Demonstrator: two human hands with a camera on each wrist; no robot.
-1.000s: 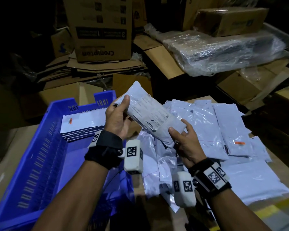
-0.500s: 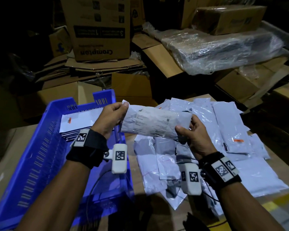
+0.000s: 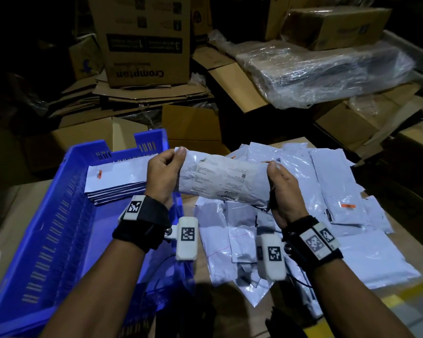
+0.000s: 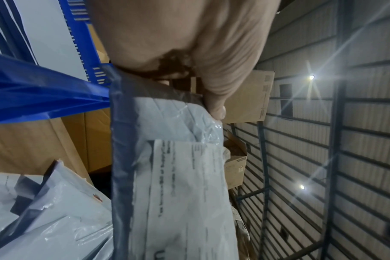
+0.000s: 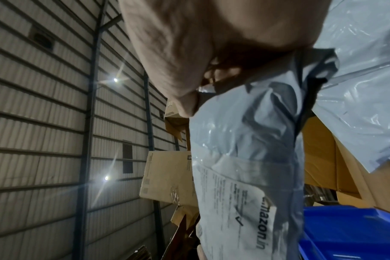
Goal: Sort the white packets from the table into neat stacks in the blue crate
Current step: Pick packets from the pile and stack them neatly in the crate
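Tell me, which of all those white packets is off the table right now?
The labelled packet held between the left hand and right hand; the other loose ones lie on the table.

It is dim in here. In the head view the corners at 11 and 1 o'clock fall to near black, while the pile of white packets catches pale glare. Forearm shadows darken the worktop at 6 o'clock. Both wrist views show small wall lamps flaring into starbursts, with bowed wall lines and a soft, blurred printed label.
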